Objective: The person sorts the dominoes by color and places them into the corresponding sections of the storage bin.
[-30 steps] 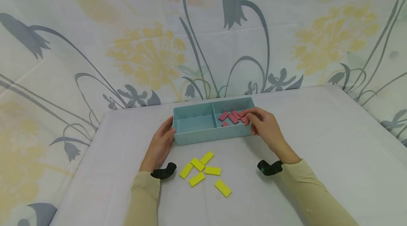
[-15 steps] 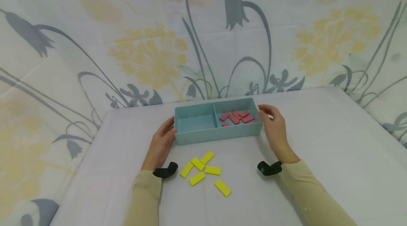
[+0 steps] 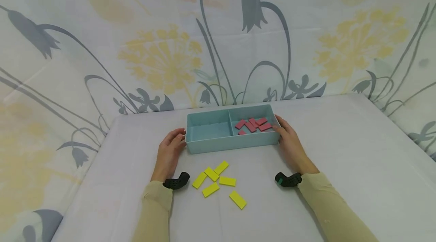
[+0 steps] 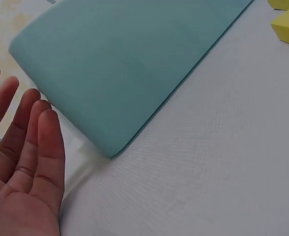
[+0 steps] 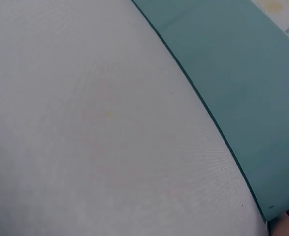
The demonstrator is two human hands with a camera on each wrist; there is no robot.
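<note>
A blue-green two-compartment box [image 3: 221,145] stands on the white-covered table. Several small red tiles [image 3: 250,126] lie in its right compartment; the left one holds nothing. My right hand [image 3: 292,145] grips the box's right end, thumb at the front corner and fingers along the side. In the right wrist view only a sliver of that hand shows, at the box's [image 5: 233,93] lower corner. My left hand [image 3: 169,153] is beside the left end. In the left wrist view its fingers [image 4: 50,135] are loosely extended near the box wall [image 4: 119,69], barely touching or just apart.
Several yellow tiles [image 3: 211,174] lie loose on the table in front of the box, some of them touching. A floral cloth [image 3: 163,56] hangs behind the table. Each wrist wears a black camera band [image 3: 177,180].
My right hand has left the red tiles, moved right over the rim and taken hold of the box's right end. My left hand has loosened from the left end. The yellow tiles stay put.
</note>
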